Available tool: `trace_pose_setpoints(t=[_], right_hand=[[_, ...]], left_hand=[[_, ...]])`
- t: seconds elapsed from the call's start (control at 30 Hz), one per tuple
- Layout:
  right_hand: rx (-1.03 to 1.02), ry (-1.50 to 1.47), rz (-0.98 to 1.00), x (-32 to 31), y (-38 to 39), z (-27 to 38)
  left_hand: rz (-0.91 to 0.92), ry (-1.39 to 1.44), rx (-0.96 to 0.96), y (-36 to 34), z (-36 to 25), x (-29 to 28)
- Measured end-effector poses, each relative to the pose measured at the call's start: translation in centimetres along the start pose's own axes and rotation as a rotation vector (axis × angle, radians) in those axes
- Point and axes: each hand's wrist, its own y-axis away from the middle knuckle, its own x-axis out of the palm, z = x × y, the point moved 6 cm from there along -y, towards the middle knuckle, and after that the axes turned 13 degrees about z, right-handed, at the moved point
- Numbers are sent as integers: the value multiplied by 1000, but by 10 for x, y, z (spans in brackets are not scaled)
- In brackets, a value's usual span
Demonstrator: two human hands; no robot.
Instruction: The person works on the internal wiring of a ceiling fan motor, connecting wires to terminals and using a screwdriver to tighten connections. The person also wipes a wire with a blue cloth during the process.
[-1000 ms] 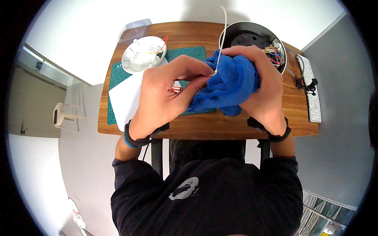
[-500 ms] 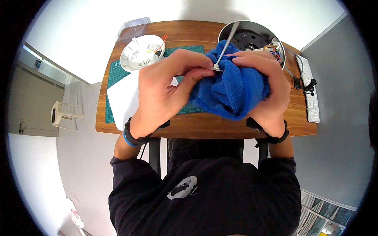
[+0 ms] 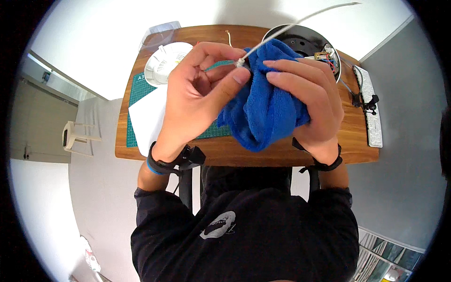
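My left hand (image 3: 195, 96) is closed in a pinch, thumb and fingers on the ribbed base of a thin white cord (image 3: 293, 23). From there the cord arcs up and away to the right. A bunched blue cloth (image 3: 265, 110) fills my right hand (image 3: 314, 91), whose fingers curl over its top and right side. The cloth lies right beside my left fingertips, against the cord's base. Whatever the cord's base is fixed to is hidden by my fingers and the cloth.
On the wooden table (image 3: 216, 157) are a white perforated round housing (image 3: 157, 68), a green cutting mat (image 3: 132, 138), white paper (image 3: 148, 115) and a clear plastic tray (image 3: 162, 35). A dark round housing (image 3: 300, 37) with exposed wires stands far right, near a white keyboard (image 3: 373, 127) and black clamp (image 3: 370, 103).
My left hand and the cord's base have shifted left and up. More of the cord shows, now leaning to the right. The cloth has moved slightly left, still in my right hand.
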Motion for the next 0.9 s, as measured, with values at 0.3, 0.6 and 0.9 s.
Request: trace_pose_setpoints(t=[0.3, 0.6, 0.9], right_hand=[[186, -290, -194, -2, 15, -33], [178, -168, -207, -9, -11, -38], [418, -239, -300, -23, 15, -45]], left_hand=[[-238, 150, 55, -2, 13, -31], [-196, 104, -102, -7, 25, -24], [-274, 676, 138, -5, 35, -82]])
